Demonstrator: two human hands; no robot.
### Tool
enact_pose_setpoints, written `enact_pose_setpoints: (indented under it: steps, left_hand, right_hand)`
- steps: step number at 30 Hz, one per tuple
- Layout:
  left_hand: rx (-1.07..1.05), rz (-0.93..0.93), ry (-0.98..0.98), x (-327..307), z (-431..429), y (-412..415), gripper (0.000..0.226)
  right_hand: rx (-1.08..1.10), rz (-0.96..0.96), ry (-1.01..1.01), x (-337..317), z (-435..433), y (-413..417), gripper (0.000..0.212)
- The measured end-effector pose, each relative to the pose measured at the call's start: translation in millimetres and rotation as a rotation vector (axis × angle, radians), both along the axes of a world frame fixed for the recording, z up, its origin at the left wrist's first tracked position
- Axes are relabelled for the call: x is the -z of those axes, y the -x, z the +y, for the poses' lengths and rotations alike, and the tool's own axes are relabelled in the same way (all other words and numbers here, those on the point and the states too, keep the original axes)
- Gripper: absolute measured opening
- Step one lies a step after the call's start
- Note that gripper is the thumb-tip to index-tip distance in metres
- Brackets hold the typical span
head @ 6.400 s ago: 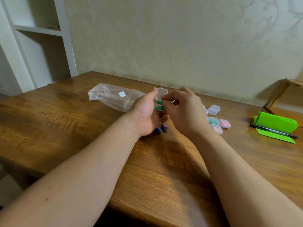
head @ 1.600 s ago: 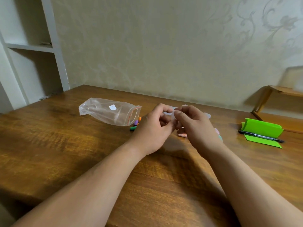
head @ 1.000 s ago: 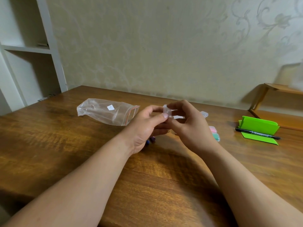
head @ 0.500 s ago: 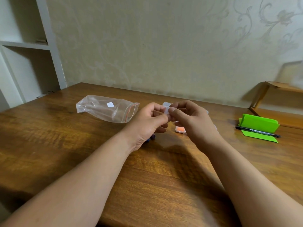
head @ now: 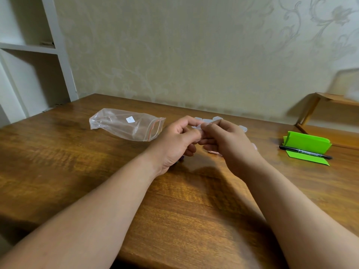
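My left hand (head: 175,141) and my right hand (head: 227,141) meet above the middle of the wooden table (head: 77,167). Between their thumbs and fingertips they pinch a small clear plastic case (head: 200,131), mostly hidden by the fingers. Several more small clear cases (head: 207,120) lie on the table just behind the hands, and a pinkish one (head: 212,151) shows under my right hand. A small dark piece (head: 181,158) peeks out below my left hand.
A clear zip bag (head: 126,126) with a red seal line lies left of the hands. At the right, a folded green paper (head: 307,144) stands with a black marker (head: 305,152) before it. White shelves stand at far left, a wooden stand at far right.
The hands have stayed together on the small case, with only slight finger shifts. The orange-pink case seen by my right hand half a second ago is now more covered.
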State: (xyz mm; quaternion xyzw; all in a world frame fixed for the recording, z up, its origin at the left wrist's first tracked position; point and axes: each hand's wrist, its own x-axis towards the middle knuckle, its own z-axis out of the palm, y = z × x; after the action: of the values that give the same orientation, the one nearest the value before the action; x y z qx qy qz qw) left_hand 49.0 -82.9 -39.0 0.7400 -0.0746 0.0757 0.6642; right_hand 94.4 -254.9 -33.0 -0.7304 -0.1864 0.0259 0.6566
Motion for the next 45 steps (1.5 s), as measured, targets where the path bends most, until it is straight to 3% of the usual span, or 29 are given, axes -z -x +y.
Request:
enact_pose_setpoints:
  steps: [9, 12, 18, 23, 28, 34, 38, 43, 45]
  left_hand:
    - [-0.034, 0.046, 0.180, -1.2, 3.2, -3.2, 0.023]
    - [0.010, 0.084, 0.250, -1.8, 2.7, -2.7, 0.023]
    - [0.163, 0.193, 0.413, -3.0, 4.9, -1.5, 0.034]
    - [0.334, 0.269, 0.313, -2.4, 0.2, 5.5, 0.037]
    - [0.365, 0.285, 0.239, 1.6, 2.4, 3.3, 0.057]
    - [0.292, 0.246, 0.234, 0.1, 4.3, 2.5, 0.050]
    - [0.331, 0.265, 0.204, 1.6, 2.5, 4.1, 0.061]
    - [0.406, 0.300, 0.272, -6.3, -2.2, 7.4, 0.032]
    - [0.360, 0.306, 0.284, -5.9, 0.7, 4.0, 0.047]
  right_hand:
    - [0.029, 0.099, -0.094, 1.6, 1.3, -3.4, 0.033]
    - [0.052, 0.114, -0.097, -0.1, -0.2, -3.5, 0.020]
    - [0.266, -0.081, 0.103, -3.9, -4.6, -0.6, 0.017]
    - [0.318, -0.224, 0.141, -3.0, -2.5, 2.6, 0.021]
    - [0.199, -0.233, 0.060, -6.2, 4.0, 13.7, 0.020]
    - [0.118, -0.370, 0.178, -5.0, 3.5, 17.4, 0.020]
    - [0.245, -0.341, 0.181, -3.7, 4.1, 11.6, 0.036]
    - [0.231, -0.307, 0.160, 2.5, 5.0, 7.4, 0.037]
    - [0.221, -0.300, 0.130, 0.9, 7.7, 8.3, 0.033]
